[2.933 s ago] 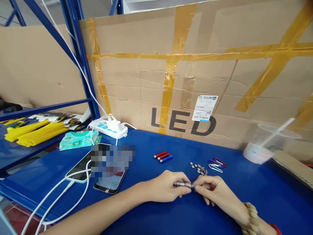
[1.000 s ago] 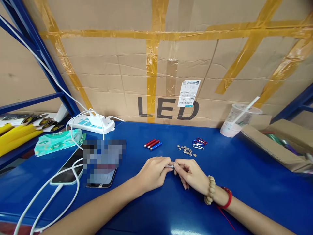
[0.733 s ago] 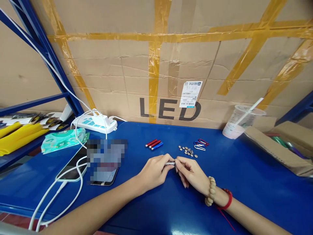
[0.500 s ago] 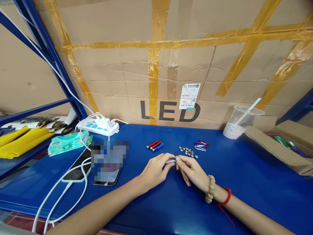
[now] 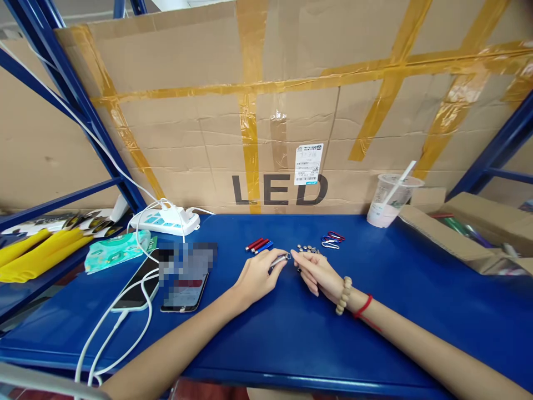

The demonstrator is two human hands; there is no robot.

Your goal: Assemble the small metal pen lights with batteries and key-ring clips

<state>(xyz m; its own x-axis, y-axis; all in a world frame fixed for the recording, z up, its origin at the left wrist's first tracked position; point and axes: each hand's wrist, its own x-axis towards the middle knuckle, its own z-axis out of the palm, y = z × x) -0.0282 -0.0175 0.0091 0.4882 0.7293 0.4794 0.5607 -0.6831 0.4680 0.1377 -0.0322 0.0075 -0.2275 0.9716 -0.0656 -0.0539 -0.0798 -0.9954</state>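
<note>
My left hand is closed around a small silver-grey metal tube, whose ring-like end points right. Just beside that end is my right hand, its thumb and forefinger pinched; whatever they may hold is too small to make out. A tiny dark piece shows under the right fingers. Behind the hands are several small silver round caps, partly hidden by the right hand. Red tubes and a blue tube of similar size lie behind the left hand. Small carabiners in red, blue and silver lie farther right.
Two phones and white cables lie left on the blue table, near a power strip and a tissue pack. A plastic cup with a straw and an open carton stand right. A large cardboard sheet rises behind.
The camera view has shifted, so the scene sits differently in the picture. My right fingertips have come slightly away from the tube's end, which now shows. The left hand keeps its hold.
</note>
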